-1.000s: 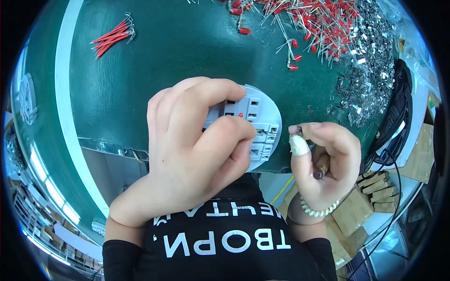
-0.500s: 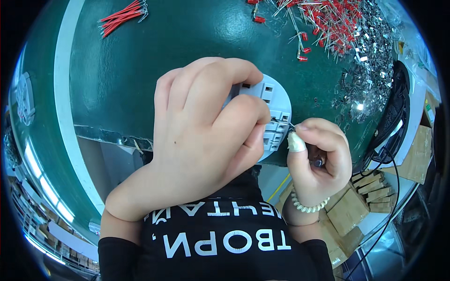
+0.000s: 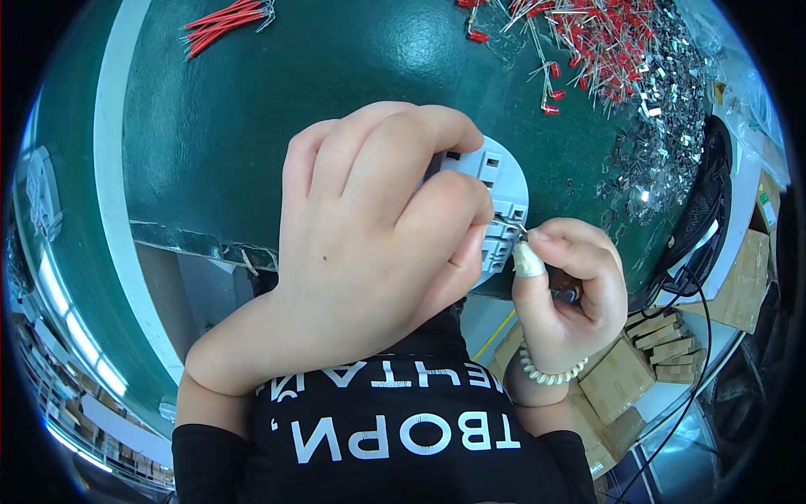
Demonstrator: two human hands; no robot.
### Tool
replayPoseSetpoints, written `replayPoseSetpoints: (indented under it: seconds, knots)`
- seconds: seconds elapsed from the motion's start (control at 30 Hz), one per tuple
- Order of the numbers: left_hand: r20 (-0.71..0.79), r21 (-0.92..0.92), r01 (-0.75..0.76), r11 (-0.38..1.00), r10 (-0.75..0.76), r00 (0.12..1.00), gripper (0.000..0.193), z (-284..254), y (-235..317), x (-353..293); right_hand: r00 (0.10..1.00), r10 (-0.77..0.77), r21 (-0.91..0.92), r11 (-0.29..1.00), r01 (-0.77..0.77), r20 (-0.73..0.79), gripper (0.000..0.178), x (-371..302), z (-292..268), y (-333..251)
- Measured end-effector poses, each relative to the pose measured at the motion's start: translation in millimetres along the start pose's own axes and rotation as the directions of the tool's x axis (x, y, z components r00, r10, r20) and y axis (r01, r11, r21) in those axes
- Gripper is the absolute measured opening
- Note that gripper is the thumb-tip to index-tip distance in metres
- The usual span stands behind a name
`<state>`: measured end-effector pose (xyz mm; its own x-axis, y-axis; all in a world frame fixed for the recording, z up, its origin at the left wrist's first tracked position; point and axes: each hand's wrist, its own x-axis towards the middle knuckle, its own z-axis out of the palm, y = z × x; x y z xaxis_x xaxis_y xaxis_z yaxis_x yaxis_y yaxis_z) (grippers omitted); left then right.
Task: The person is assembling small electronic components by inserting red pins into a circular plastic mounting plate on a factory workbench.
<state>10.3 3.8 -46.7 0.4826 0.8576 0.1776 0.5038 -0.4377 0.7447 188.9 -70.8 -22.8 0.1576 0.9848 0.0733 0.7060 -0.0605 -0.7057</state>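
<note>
My left hand (image 3: pixel 361 223) is closed around a round white plastic housing (image 3: pixel 510 178), holding it just over the near edge of the table. Molded slots and square holes show on the housing's face; its left part is hidden behind my fingers. A thin metal piece (image 3: pixel 522 230) shows at the housing's right rim. My right hand (image 3: pixel 575 281) pinches at that piece between index finger and thumb, the thumb tip wearing a pale cover (image 3: pixel 528 260). Inside the curled fingers of this hand a dark rounded end (image 3: pixel 572 295) is visible; its kind cannot be made out.
On the green tabletop (image 3: pixel 210 143) lie a bundle of red wires (image 3: pixel 225 25), a heap of red LEDs (image 3: pixel 600 50) with long leads, and many small shiny metal pieces (image 3: pixel 659 160). A black mesh tray (image 3: pixel 709 197) sits at the right edge. Cardboard boxes (image 3: pixel 617 378) stand below.
Both hands stay at the housing. My left hand and the housing have shifted slightly to the right, while my right hand's pinch stays close to the rim.
</note>
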Motion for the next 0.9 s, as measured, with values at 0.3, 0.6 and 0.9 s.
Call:
replayPoseSetpoints:
  seconds: [0.3, 0.6, 0.9]
  knots:
    - [-0.007, -0.009, -0.003, 1.000, 0.003, 1.000, 0.022, 1, -1, 0, 0.978, -0.198, -0.098, 0.974, 0.203, 0.059, 0.035, 11, -1, 3]
    - [0.002, -0.025, 0.002, 1.000, -0.002, 1.000, 0.023, 0, -1, 2, 0.865, -0.332, -0.093, 0.916, 0.391, 0.376, 0.024, 39, -26, -4]
    - [-0.020, -0.027, -0.003, 1.000, 0.003, 1.000, 0.026, 2, -5, 1, 0.817, -0.240, -0.226, 0.886, 0.405, 0.524, 0.030, 61, -28, -24]
